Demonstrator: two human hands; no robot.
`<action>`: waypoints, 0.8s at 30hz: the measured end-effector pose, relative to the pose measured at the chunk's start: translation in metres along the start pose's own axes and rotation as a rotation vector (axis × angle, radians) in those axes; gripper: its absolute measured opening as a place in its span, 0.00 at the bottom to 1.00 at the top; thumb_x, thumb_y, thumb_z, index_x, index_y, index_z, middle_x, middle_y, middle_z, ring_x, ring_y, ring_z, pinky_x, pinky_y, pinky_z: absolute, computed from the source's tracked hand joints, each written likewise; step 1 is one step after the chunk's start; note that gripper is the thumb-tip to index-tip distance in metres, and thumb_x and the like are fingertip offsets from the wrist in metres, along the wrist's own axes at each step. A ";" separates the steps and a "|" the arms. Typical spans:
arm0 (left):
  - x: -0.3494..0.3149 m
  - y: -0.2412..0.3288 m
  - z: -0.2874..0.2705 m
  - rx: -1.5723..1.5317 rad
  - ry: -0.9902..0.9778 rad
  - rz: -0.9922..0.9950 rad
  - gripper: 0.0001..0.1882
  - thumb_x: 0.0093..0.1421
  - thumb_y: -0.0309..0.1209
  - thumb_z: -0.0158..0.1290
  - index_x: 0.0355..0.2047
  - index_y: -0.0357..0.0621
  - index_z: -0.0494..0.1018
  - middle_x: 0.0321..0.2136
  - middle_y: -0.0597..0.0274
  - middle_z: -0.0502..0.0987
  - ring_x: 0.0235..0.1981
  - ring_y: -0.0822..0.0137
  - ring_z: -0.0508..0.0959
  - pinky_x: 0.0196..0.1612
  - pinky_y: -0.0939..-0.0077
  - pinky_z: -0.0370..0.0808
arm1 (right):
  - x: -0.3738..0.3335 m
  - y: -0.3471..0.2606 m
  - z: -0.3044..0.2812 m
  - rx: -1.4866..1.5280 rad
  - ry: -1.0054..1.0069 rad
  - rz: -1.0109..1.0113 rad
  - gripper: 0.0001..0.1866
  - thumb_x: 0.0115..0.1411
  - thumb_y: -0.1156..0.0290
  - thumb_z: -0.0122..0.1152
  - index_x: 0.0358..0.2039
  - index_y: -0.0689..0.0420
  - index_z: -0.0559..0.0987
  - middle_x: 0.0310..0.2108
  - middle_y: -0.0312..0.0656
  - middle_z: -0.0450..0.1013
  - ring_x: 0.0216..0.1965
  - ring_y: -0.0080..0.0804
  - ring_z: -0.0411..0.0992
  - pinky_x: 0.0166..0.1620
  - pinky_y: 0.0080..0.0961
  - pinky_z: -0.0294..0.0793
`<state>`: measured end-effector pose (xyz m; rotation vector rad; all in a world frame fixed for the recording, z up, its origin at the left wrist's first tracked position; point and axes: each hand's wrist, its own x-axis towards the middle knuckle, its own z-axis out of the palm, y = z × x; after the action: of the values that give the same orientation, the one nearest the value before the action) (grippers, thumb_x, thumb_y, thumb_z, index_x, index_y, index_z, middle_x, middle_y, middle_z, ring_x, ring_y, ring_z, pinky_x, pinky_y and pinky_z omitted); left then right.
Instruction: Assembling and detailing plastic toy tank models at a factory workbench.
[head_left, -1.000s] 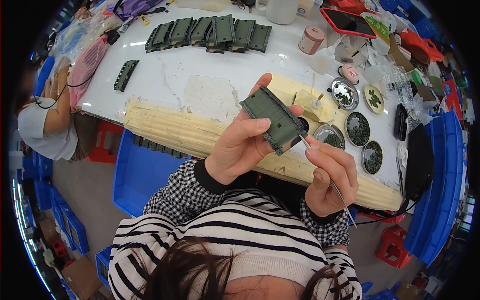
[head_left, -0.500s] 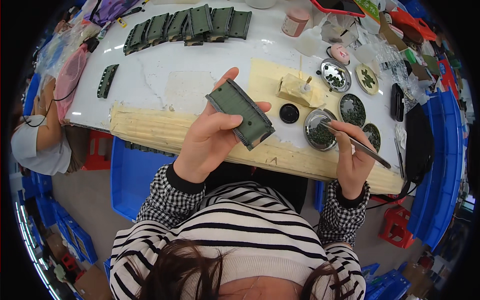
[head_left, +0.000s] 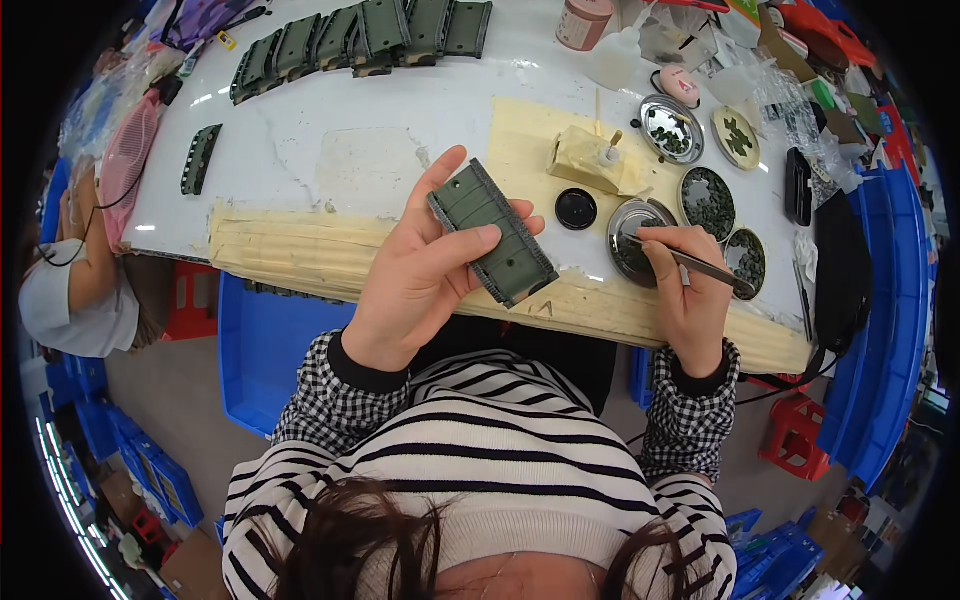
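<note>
The left hand (head_left: 410, 265) holds a green panel (head_left: 515, 248) by its long sides, thumb laid over the face and fingers behind, above the table's padded front edge (head_left: 280, 245); a broad stretch of white tabletop (head_left: 270, 150) runs from there to the row of similar panels (head_left: 385, 30) at the back. To the panel's right, just past a flat black disc (head_left: 575, 209), room is tighter: round dishes cluster near the right hand (head_left: 695, 290), which pinches metal tweezers (head_left: 718, 270) between thumb and fingers, the tip end over the nearest dish (head_left: 612, 240); whether the tips are parted or have hold of anything I cannot tell. The panel is rectangular, with rough, ridged long edges; the padding looks creased and cream-coloured, the tabletop glossy. The panel's face shows two small round holes. Four shiny dishes carry small dark green bits, one pale round dish (head_left: 736, 137) carries flatter green pieces, one dark strip (head_left: 200, 158) lies apart at left, and at least six panels make up the row
</note>
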<state>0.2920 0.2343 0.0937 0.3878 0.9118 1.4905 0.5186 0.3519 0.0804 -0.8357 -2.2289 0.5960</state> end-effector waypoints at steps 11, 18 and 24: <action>-0.004 -0.003 0.003 0.063 -0.063 0.008 0.22 0.64 0.25 0.45 0.58 0.47 0.57 0.53 0.48 0.67 0.50 0.55 0.75 0.46 0.64 0.81 | 0.000 0.004 0.003 -0.001 0.028 0.001 0.05 0.57 0.72 0.60 0.32 0.59 0.80 0.27 0.40 0.75 0.29 0.37 0.69 0.35 0.29 0.65; -0.004 -0.003 -0.002 0.100 -0.075 0.013 0.11 0.68 0.34 0.40 0.47 0.43 0.64 0.52 0.50 0.68 0.49 0.55 0.76 0.38 0.67 0.83 | 0.000 0.006 0.003 -0.018 0.065 0.018 0.05 0.58 0.71 0.60 0.31 0.59 0.79 0.26 0.41 0.74 0.28 0.37 0.69 0.35 0.29 0.65; -0.004 -0.006 -0.001 0.002 -0.071 -0.002 0.10 0.68 0.35 0.42 0.40 0.40 0.66 0.45 0.57 0.70 0.46 0.59 0.77 0.35 0.70 0.83 | 0.001 0.004 0.004 -0.044 0.048 -0.011 0.05 0.58 0.71 0.59 0.31 0.59 0.79 0.26 0.41 0.74 0.28 0.37 0.68 0.34 0.29 0.64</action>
<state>0.2954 0.2295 0.0898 0.4382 0.8573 1.4646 0.5167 0.3551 0.0761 -0.8507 -2.2084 0.5180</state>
